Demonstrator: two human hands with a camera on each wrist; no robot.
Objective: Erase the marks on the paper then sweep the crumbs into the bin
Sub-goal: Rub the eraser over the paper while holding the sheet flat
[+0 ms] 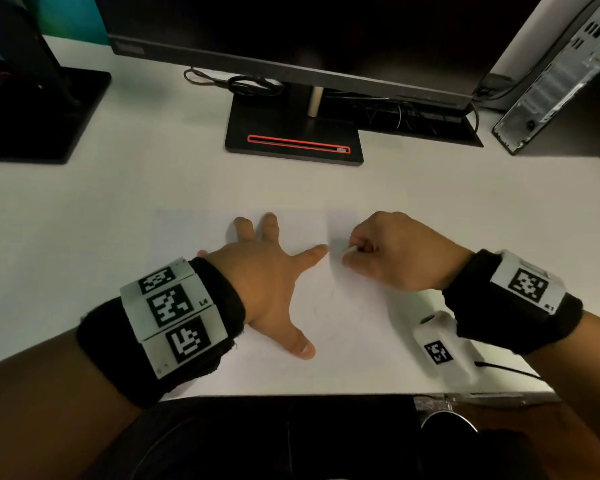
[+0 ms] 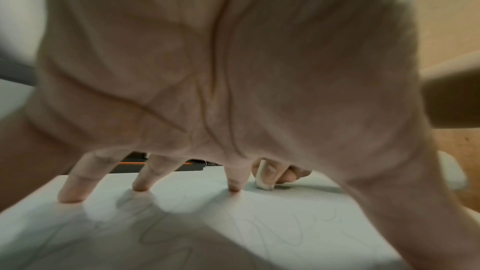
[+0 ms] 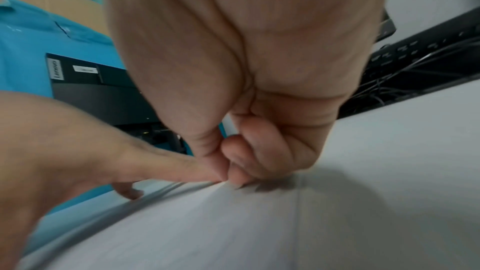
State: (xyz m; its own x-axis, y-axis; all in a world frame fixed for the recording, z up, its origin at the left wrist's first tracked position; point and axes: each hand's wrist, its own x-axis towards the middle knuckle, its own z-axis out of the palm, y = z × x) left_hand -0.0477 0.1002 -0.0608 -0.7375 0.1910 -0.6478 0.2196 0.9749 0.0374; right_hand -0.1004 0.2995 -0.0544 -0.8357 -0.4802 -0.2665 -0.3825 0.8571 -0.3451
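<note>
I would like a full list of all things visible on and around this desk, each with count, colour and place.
paper: one, white with faint pencil marks, on the desk near its front edge, under both hands
eraser: one, white, tip on the paper, pinched in the right hand
desk: one, white
monitor: one, black, at the back centre; its stand base has a red-edged slot
second stand base: one, black, back left
computer case: one, grey and black, back right
cables: several, black, behind the monitor stand
wrist bands: two, black with white marker tags
left hand: fingers spread, pressing the paper flat
right hand: curled, gripping the eraser
</note>
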